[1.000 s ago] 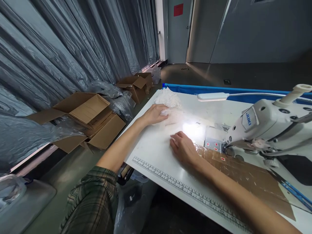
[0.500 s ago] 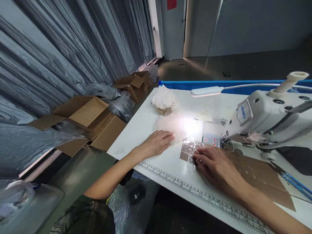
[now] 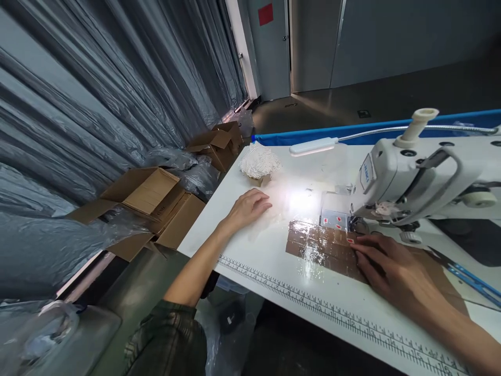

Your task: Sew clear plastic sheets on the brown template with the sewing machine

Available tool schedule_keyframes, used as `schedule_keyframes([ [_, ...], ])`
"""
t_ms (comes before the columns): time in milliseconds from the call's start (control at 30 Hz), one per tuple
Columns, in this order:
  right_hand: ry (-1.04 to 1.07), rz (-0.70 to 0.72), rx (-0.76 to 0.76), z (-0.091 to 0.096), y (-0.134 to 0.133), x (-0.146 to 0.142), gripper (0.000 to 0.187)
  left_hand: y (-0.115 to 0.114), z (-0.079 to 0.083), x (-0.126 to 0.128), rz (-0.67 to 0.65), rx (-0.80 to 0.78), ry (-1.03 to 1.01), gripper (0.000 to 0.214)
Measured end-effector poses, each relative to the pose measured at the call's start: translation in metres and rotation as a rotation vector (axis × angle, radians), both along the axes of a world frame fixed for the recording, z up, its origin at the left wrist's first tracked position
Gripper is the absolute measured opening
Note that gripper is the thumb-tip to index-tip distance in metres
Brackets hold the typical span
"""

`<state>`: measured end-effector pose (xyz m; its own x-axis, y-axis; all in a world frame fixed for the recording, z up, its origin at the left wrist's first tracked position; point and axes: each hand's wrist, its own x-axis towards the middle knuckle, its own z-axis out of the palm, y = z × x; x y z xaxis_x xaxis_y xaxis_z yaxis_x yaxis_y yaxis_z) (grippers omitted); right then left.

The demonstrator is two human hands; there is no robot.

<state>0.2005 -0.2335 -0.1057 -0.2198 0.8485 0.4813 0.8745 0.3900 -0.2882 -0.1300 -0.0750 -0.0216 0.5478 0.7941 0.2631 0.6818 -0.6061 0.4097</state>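
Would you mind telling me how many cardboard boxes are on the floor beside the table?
3: one open box nearest, a flattened box lying beneath it, and a smaller open box farther back by the curtain. Plastic sheeting may hide more.

A white table (image 3: 250, 245), a brown taped patch (image 3: 321, 248), a blue edge strip (image 3: 313, 133) and a dark plaid sleeve (image 3: 168, 339) were seen.
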Motion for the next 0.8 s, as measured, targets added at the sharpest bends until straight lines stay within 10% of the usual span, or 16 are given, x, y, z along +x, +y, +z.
schedule_keyframes([
  [400,0.081,-0.042,-0.011,0.003,-0.001,-0.005,0.028,-0.007,0.002,0.019,0.044,0.066,-0.099,0.021],
  [700,0.226,-0.160,-0.063,0.024,-0.005,-0.008,0.028,-0.082,-0.025,0.102,-0.711,0.049,-0.044,0.027],
  [800,0.256,-0.203,-0.090,0.029,-0.005,-0.008,0.029,-0.073,-0.022,0.107,-0.649,0.066,-0.077,0.025],
])
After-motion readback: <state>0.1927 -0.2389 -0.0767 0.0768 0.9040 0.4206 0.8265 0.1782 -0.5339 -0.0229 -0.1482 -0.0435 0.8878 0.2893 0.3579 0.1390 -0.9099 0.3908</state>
